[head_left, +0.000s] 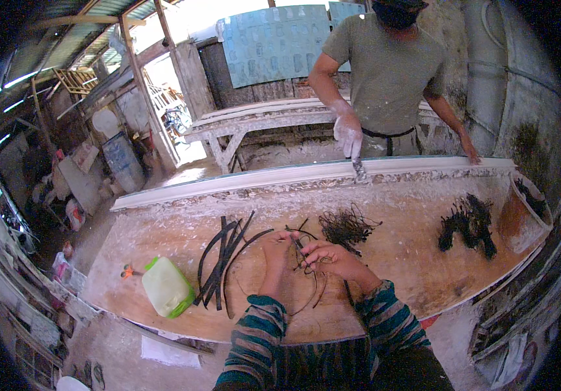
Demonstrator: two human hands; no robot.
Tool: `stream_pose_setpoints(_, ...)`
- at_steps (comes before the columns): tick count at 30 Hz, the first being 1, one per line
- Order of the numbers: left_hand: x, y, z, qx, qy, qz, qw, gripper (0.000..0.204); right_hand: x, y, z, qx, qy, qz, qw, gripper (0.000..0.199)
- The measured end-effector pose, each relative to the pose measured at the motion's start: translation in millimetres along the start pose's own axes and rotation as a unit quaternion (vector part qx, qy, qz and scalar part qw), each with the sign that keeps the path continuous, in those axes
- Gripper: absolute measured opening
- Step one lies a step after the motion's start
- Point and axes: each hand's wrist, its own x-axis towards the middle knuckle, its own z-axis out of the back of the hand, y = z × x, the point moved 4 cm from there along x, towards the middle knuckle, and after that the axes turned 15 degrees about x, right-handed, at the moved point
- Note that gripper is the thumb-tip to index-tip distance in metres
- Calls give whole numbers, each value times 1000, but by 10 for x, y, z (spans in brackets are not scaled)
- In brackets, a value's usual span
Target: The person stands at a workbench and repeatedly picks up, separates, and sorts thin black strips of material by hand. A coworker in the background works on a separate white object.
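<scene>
Over the near middle of the wooden table, my left hand [278,251] and my right hand [339,262] are close together, fingers pinched on a thin black cord [299,245]. Its exact form is partly hidden by my fingers. Thin strands curve down below my hands toward the tabletop. Just left of my left hand lies a loose pile of flat black strips [213,270], crossing one another. Beyond my right hand sits a tangled heap of thin black cords [349,227].
A pale green plastic container [166,287] and orange-handled scissors [128,272] lie at left. Knotted black bundles [468,225] rest at right beside a tipped bucket [525,218]. Across the table [398,287], a co-worker works a coated brush-like tool [359,171] along a long white strip [261,179].
</scene>
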Motion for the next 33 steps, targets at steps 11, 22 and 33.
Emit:
stream_pose_setpoints(11,-157,-60,-247,93,206,-27,974,3,10,55,253,80,-214,21,973,16)
stream_pose_setpoints(22,-773,-693,-653,43,345,-80,934,13,-195,83,666,-168,-463,66,868,13)
stream_pose_setpoints(33,-384,-176,-518,-30,198,7,980,12,-233,-48,811,-225,-462,88,853,9)
